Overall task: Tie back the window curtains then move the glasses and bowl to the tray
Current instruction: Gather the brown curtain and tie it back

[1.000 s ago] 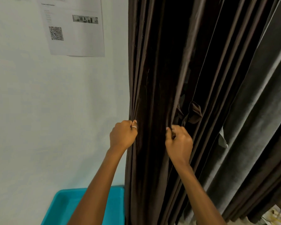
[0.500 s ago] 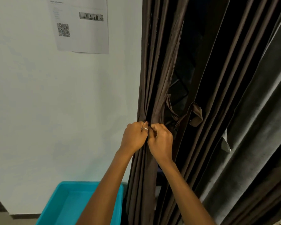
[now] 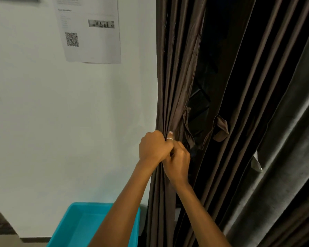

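Note:
A dark brown curtain hangs in long folds beside the white wall. My left hand, with a ring on one finger, is closed on the bunched left edge of the curtain. My right hand presses against it from the right, fingers closed on the same folds. A brown fabric tie-back strip dangles loose to the right of my hands. Behind it a dark gap opens between the folds. A grey curtain hangs further right. No glasses or bowl are in view.
A turquoise plastic tray sits low against the wall under my left forearm. A printed sheet with a QR code is stuck on the wall at upper left. A small white tag hangs on the grey curtain.
My right hand moved left across the folds and now touches my left hand, gathering the curtain into a tighter bunch. A dark gap has opened to the right of the gathered folds.

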A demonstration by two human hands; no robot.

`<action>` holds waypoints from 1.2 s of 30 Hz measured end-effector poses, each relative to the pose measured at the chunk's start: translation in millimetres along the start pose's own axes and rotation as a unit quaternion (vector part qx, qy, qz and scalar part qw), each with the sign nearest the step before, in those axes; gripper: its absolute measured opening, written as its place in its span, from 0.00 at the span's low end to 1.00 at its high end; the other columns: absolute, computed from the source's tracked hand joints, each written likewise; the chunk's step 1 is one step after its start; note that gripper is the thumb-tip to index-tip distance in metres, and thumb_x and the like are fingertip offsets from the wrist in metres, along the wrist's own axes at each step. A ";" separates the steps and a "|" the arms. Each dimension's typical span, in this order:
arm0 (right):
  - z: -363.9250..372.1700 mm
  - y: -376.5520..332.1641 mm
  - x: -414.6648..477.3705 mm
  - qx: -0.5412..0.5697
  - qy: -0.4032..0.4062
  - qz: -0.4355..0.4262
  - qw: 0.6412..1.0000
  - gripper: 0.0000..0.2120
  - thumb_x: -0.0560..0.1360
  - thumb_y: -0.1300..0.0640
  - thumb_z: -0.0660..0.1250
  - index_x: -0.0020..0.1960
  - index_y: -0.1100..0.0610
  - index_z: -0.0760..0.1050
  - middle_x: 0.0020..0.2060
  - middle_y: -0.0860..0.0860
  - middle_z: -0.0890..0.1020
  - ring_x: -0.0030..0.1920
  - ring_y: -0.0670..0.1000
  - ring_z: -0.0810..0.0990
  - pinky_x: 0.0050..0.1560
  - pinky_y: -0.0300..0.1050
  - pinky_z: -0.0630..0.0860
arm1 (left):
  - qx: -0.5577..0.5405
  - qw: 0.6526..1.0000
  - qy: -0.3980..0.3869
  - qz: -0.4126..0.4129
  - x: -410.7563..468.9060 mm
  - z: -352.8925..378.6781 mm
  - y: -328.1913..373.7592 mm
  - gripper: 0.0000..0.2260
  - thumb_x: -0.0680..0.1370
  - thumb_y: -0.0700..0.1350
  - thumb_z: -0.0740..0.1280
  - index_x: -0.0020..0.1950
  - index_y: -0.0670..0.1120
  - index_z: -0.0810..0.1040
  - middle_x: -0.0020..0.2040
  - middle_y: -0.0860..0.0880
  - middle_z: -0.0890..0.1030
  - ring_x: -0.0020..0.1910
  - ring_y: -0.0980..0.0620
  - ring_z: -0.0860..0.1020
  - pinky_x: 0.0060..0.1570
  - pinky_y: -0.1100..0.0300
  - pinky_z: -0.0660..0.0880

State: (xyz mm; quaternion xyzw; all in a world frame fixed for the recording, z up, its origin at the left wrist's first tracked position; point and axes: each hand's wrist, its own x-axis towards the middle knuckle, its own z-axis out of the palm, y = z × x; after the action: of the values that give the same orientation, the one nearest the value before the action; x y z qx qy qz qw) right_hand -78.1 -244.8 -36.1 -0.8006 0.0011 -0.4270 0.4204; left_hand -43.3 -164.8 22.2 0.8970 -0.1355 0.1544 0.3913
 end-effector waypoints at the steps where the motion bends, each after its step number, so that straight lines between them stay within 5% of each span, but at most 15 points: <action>1: 0.6 1.4 1.8 0.000 -0.005 0.000 1.000 0.11 0.81 0.61 0.67 0.40 0.58 0.77 0.33 0.49 0.77 0.31 0.43 0.75 0.32 0.31 0.67 | 0.011 1.000 0.009 0.002 2.1 1.1 0.0 0.23 0.81 0.58 0.62 0.30 0.47 0.69 0.27 0.50 0.73 0.27 0.49 0.76 0.26 0.61 0.66; 4: -6.7 3.5 14.0 0.016 -0.047 -0.005 0.999 0.12 0.82 0.59 0.66 0.40 0.51 0.76 0.35 0.47 0.78 0.34 0.45 0.77 0.35 0.35 0.71 | 0.039 0.999 0.013 0.012 6.4 1.2 -4.5 0.22 0.83 0.55 0.59 0.31 0.49 0.68 0.29 0.50 0.73 0.28 0.51 0.74 0.29 0.59 0.68; 8: -20.5 -4.9 33.1 0.098 -0.058 0.078 0.990 0.16 0.80 0.60 0.65 0.65 0.49 0.78 0.59 0.45 0.80 0.58 0.38 0.79 0.58 0.35 0.78 | 0.045 0.998 0.005 0.050 10.6 0.1 -12.7 0.22 0.84 0.56 0.55 0.35 0.47 0.72 0.33 0.48 0.77 0.33 0.47 0.77 0.35 0.53 0.76; 12: -15.2 -32.5 66.1 0.120 -0.084 0.141 0.979 0.39 0.73 0.32 0.68 0.77 0.49 0.64 0.63 0.48 0.80 0.59 0.43 0.81 0.58 0.39 0.80 | 0.054 0.992 -0.004 0.110 9.1 6.4 -16.2 0.15 0.81 0.50 0.60 0.39 0.45 0.77 0.37 0.45 0.81 0.35 0.44 0.80 0.38 0.51 0.79; 14: -9.0 -40.0 80.1 0.074 -0.086 0.132 0.985 0.34 0.74 0.37 0.70 0.74 0.52 0.67 0.60 0.45 0.81 0.58 0.45 0.81 0.59 0.42 0.79 | 0.041 0.989 -0.031 0.142 10.2 8.1 -15.5 0.11 0.78 0.48 0.62 0.41 0.45 0.78 0.36 0.47 0.81 0.35 0.45 0.80 0.37 0.52 0.78; 17: -3.9 -35.1 90.5 0.055 -0.039 0.137 0.988 0.06 0.82 0.54 0.66 0.54 0.56 0.78 0.42 0.47 0.83 0.42 0.41 0.82 0.46 0.42 0.77 | 0.020 0.977 -0.070 0.199 19.1 3.0 -22.4 0.09 0.74 0.53 0.62 0.39 0.52 0.77 0.32 0.56 0.77 0.32 0.54 0.78 0.34 0.56 0.76; 19: -5.9 -26.0 92.7 0.075 -0.031 0.159 0.984 0.09 0.83 0.55 0.64 0.47 0.57 0.79 0.39 0.51 0.83 0.36 0.40 0.81 0.43 0.42 0.75 | -0.060 0.978 -0.039 0.194 26.9 -4.4 -34.1 0.12 0.72 0.59 0.60 0.47 0.57 0.81 0.43 0.59 0.82 0.41 0.59 0.80 0.40 0.57 0.78; 22: -13.1 -19.8 93.8 0.128 -0.072 0.164 0.975 0.07 0.83 0.53 0.64 0.50 0.46 0.80 0.46 0.48 0.86 0.47 0.42 0.84 0.47 0.38 0.79 | -0.189 0.975 0.039 0.114 48.4 -13.7 -47.6 0.28 0.73 0.66 0.63 0.70 0.55 0.75 0.67 0.56 0.77 0.63 0.56 0.77 0.62 0.53 0.77; 26: -21.1 -19.3 94.2 0.242 -0.121 0.191 0.944 0.10 0.83 0.56 0.64 0.62 0.50 0.80 0.54 0.46 0.86 0.57 0.44 0.84 0.54 0.35 0.80 | -0.247 0.968 -0.043 0.035 79.1 -27.4 -41.9 0.45 0.69 0.72 0.67 0.81 0.55 0.55 0.80 0.53 0.61 0.77 0.50 0.64 0.72 0.49 0.67; 29: -27.6 -18.8 93.8 0.294 -0.133 0.199 0.925 0.11 0.83 0.58 0.65 0.63 0.51 0.80 0.58 0.48 0.85 0.60 0.47 0.83 0.60 0.41 0.80 | -0.299 0.948 -0.109 0.026 95.5 -34.0 -35.6 0.49 0.66 0.69 0.69 0.81 0.54 0.54 0.79 0.53 0.63 0.74 0.53 0.66 0.70 0.51 0.68; 32: -34.1 -19.1 92.7 0.339 -0.126 0.229 0.904 0.10 0.81 0.59 0.67 0.59 0.49 0.83 0.57 0.49 0.86 0.59 0.47 0.84 0.53 0.37 0.81 | -0.358 0.918 -0.169 0.034 104.3 -36.8 -28.5 0.46 0.64 0.65 0.74 0.78 0.53 0.61 0.69 0.54 0.73 0.65 0.53 0.75 0.58 0.62 0.76; 36: -43.6 -19.3 92.2 0.369 -0.132 0.244 0.887 0.12 0.78 0.60 0.69 0.51 0.45 0.87 0.55 0.50 0.87 0.57 0.49 0.85 0.51 0.38 0.81 | -0.413 0.877 -0.242 0.029 108.6 -29.1 -25.5 0.35 0.61 0.61 0.79 0.64 0.56 0.72 0.59 0.54 0.80 0.58 0.50 0.80 0.59 0.54 0.79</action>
State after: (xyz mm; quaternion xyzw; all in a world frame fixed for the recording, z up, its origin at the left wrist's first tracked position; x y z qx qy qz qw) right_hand -56.2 -294.9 52.1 -0.6113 -0.0165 -0.1709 0.7725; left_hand 60.4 -139.7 65.8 0.6587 -0.3035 -0.1267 0.6767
